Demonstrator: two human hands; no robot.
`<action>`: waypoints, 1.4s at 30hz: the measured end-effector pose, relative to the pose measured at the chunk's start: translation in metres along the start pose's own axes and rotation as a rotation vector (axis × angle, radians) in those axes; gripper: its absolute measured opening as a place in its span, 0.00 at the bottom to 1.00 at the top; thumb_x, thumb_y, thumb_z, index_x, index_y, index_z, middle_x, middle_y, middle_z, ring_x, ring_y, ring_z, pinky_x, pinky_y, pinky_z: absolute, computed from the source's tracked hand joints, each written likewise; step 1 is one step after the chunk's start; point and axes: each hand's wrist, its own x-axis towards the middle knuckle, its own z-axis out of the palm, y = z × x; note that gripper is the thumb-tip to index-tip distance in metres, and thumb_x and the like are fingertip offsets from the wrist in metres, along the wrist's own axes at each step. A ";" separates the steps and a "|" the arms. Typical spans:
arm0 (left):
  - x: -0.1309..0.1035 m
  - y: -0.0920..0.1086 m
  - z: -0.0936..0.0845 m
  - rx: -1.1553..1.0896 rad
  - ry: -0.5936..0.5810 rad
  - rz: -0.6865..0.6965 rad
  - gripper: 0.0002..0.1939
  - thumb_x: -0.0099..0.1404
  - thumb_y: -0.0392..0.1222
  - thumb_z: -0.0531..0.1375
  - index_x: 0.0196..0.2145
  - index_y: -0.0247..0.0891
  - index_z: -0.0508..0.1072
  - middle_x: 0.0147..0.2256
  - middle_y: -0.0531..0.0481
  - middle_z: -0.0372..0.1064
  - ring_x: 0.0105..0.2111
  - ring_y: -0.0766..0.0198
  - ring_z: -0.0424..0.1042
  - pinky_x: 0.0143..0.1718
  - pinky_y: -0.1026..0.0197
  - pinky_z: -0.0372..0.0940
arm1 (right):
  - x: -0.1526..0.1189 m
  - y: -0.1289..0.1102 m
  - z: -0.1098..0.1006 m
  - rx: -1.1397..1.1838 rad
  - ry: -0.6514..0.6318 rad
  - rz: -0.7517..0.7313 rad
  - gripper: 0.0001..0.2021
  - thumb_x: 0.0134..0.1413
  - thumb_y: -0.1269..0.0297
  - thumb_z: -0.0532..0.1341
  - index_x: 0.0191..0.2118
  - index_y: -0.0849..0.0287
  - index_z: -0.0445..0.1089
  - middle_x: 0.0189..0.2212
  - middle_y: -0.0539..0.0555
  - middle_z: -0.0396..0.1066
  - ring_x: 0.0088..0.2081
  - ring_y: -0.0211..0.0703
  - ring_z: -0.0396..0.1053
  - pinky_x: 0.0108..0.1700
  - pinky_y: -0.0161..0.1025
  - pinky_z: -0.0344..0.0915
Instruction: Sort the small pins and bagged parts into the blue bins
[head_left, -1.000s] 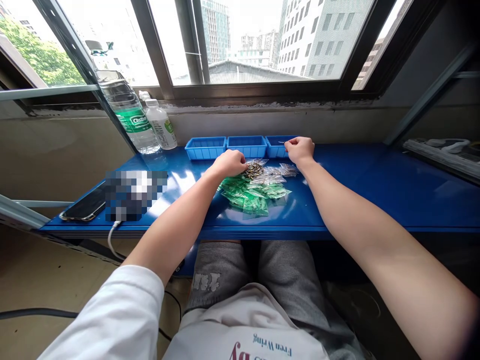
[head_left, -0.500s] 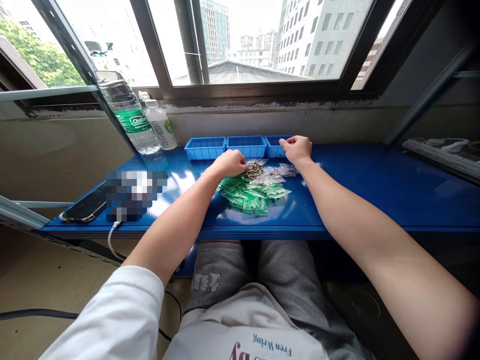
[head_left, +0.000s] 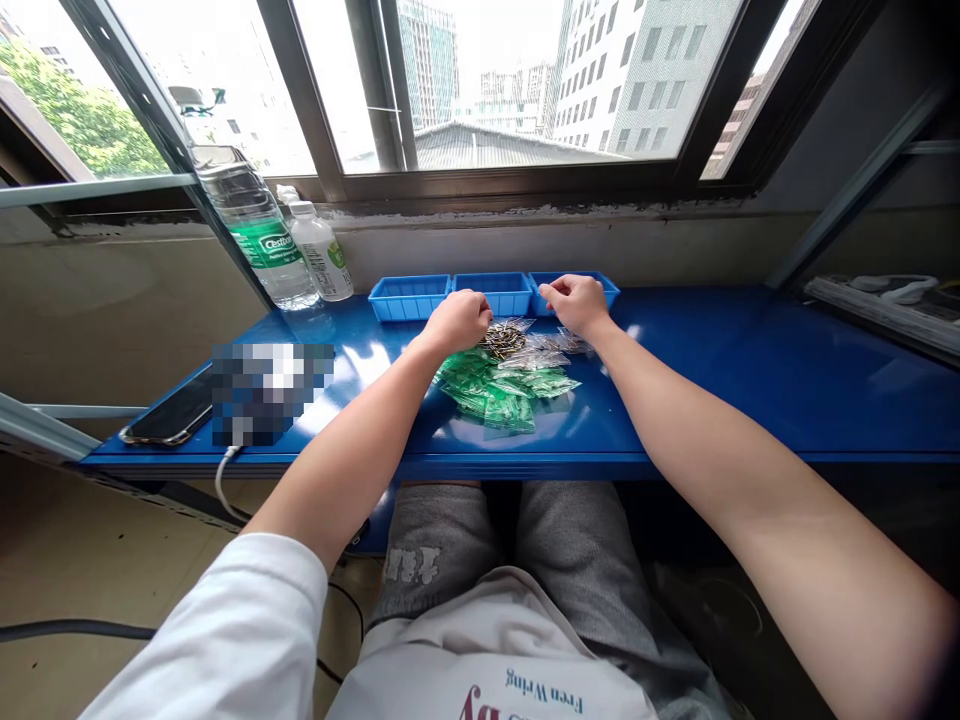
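My left hand [head_left: 457,322] is closed, thumb and fingertips together, just above the left edge of a pile of small dark and brassy screw-like metal pieces [head_left: 505,342]. Whatever it pinches is too small to make out. At the front of the right blue bin [head_left: 609,292], my right hand [head_left: 577,304] is also closed in a pinch, covering part of that bin; I cannot make out anything in its fingertips. Small clear plastic bags [head_left: 541,354] lie right of the metal pieces. Nearer to me, green plastic bags [head_left: 506,395] are heaped on the blue table [head_left: 750,380].
Two more blue bins, the middle one [head_left: 504,298] and the left one [head_left: 411,300], stand in the same row by the wall. A large water bottle [head_left: 262,240] and a smaller bottle [head_left: 324,255] stand at back left. A phone [head_left: 171,408] lies at the left edge.
My left hand has risen slightly from the metal pieces. My right hand has shifted left, uncovering more of the right bin's far end.
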 end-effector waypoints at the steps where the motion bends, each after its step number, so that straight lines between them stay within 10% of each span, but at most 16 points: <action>1: 0.000 0.001 0.000 -0.012 0.028 -0.003 0.11 0.69 0.36 0.58 0.34 0.37 0.81 0.40 0.40 0.80 0.41 0.51 0.77 0.43 0.56 0.69 | -0.002 -0.002 0.000 0.022 -0.024 -0.019 0.11 0.57 0.59 0.65 0.26 0.56 0.73 0.25 0.54 0.78 0.33 0.50 0.77 0.45 0.44 0.71; 17: -0.002 0.007 -0.001 -0.295 0.241 0.139 0.08 0.70 0.35 0.58 0.39 0.37 0.78 0.39 0.47 0.80 0.40 0.59 0.76 0.46 0.59 0.69 | -0.024 -0.050 -0.003 0.637 -0.546 0.081 0.15 0.52 0.56 0.73 0.24 0.61 0.75 0.18 0.53 0.73 0.17 0.36 0.66 0.17 0.32 0.50; 42: -0.002 0.000 0.003 -0.268 0.193 0.242 0.07 0.66 0.38 0.63 0.40 0.39 0.82 0.38 0.48 0.79 0.36 0.61 0.77 0.42 0.60 0.70 | -0.019 -0.037 -0.005 0.650 -0.533 0.059 0.14 0.44 0.61 0.78 0.27 0.61 0.75 0.21 0.53 0.75 0.21 0.34 0.66 0.19 0.30 0.56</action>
